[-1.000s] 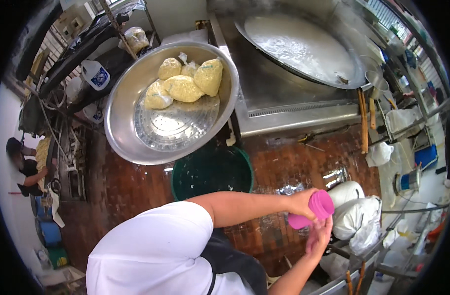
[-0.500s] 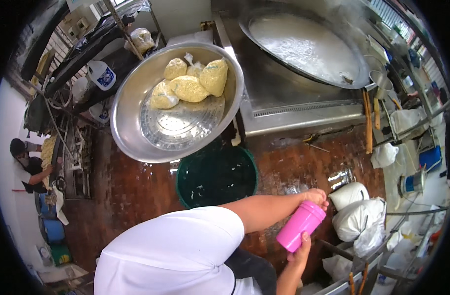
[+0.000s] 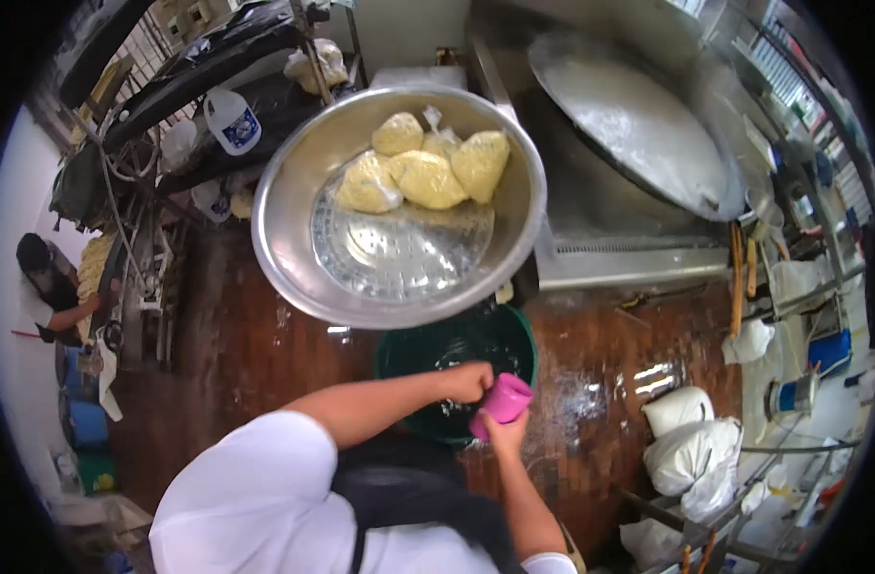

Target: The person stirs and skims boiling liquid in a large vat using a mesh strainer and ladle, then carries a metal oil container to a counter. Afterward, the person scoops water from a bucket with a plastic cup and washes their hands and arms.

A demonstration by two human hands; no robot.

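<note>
A pink cylindrical jar [image 3: 507, 394] is tilted in front of me, over the right rim of a dark green tub [image 3: 528, 359]. My right hand [image 3: 506, 432] is wrapped round its lower part. My left hand [image 3: 468, 381] is closed beside the jar's upper end, above the tub; whether anything is in its fingers is hidden. Beyond the tub stands a wide steel basin [image 3: 308, 311] with a perforated base. Several clear bags of yellow, crumbly-looking food [image 3: 428, 179] lie in its far part.
At the far right, a huge wok [image 3: 638, 115] of pale, steaming liquid is set in a steel stove [image 3: 638, 268]. White sacks [image 3: 691, 440] lie on the wet brown floor [image 3: 590, 383] at right. A person [image 3: 55, 287] works at the far left. A plastic jug [image 3: 232, 122] stands on the left shelf.
Both hands and the pink jar have moved left, from near the white sacks to the green tub. My view has shifted, so the basin and wok appear farther right.
</note>
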